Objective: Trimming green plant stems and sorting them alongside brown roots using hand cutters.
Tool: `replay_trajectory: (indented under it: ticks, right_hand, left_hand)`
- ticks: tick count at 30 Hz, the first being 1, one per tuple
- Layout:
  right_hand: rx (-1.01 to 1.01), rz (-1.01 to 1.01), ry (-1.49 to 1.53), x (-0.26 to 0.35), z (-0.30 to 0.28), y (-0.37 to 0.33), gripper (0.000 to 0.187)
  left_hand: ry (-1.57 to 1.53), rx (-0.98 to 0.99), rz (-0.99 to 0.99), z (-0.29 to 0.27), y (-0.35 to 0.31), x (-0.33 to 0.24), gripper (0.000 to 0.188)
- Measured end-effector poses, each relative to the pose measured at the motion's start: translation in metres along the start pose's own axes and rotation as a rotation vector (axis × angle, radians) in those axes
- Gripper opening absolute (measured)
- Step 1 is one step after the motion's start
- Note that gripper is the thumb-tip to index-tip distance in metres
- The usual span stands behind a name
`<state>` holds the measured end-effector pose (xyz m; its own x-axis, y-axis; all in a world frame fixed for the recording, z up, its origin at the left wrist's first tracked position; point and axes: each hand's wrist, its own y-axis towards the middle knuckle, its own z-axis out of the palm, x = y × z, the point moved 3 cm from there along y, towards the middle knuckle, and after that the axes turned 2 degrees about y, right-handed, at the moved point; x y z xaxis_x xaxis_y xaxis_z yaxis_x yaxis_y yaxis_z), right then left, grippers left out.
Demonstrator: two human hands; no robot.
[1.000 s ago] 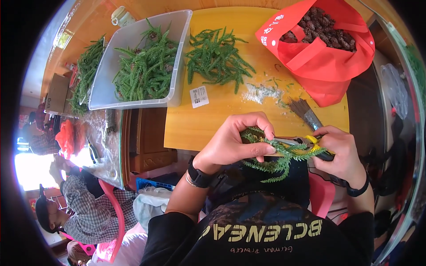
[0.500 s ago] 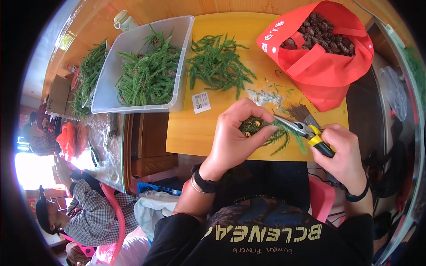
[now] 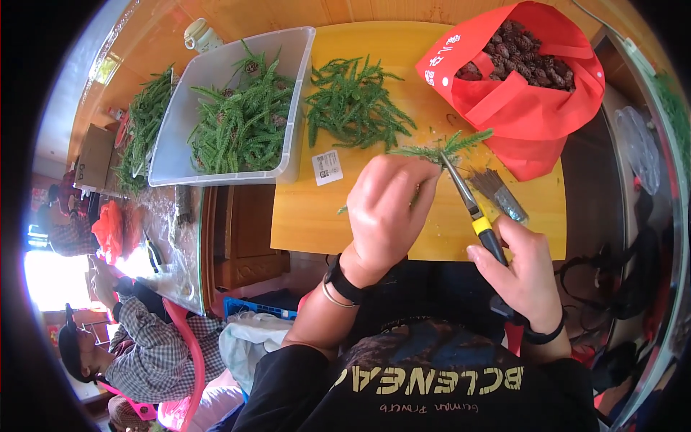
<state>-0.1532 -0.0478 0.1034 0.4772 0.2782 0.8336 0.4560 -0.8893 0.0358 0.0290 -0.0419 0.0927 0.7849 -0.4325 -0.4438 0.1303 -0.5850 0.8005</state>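
Note:
My left hand (image 3: 391, 205) is turned with its back up and closed on a green pine sprig (image 3: 466, 142). The sprig's needles fan out beyond my fingertips, while its lower part is hidden under the hand. In my right hand (image 3: 529, 270) is a pair of needle-nose pliers (image 3: 468, 198) with yellow-and-black handles. The pliers' jaws touch the sprig close to my left fingertips; whether they grip a wire there I cannot tell. Beside the pliers lies a bundle of thin brown wires (image 3: 500, 193) in clear wrapping, on the yellow table (image 3: 324, 223).
A clear plastic bin (image 3: 281, 173) holds pine sprigs and cones. A sprig pile (image 3: 356, 101) and a white label (image 3: 327, 167) lie beside it. A red bag (image 3: 518, 122) of pine cones (image 3: 522, 54) stands far right. At left, a person in a checked shirt (image 3: 155, 349) sits by another table.
My left hand has rolled over, back upward, turning the sprig away from me. The pliers have swung from pointing left to pointing more away. The small white litter is now hidden.

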Motion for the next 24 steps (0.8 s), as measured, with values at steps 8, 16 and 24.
replay_trajectory:
  ticks: [8,16,24]
  right_hand:
    - [0.036,0.033,0.142,-0.005,-0.029,-0.004,0.017]
    - [-0.036,-0.313,-0.014,0.003,-0.044,0.004,0.018]
    - [0.095,-0.295,-0.107,-0.020,-0.050,0.027,0.024]
  left_hand:
    - [-0.573,0.164,-0.566,-0.009,-0.009,0.025,0.017]
    - [-1.065,0.328,-0.739,-0.004,-0.018,0.029,0.016]
    - [-1.541,0.459,-0.780,0.000,-0.024,0.023,0.014]
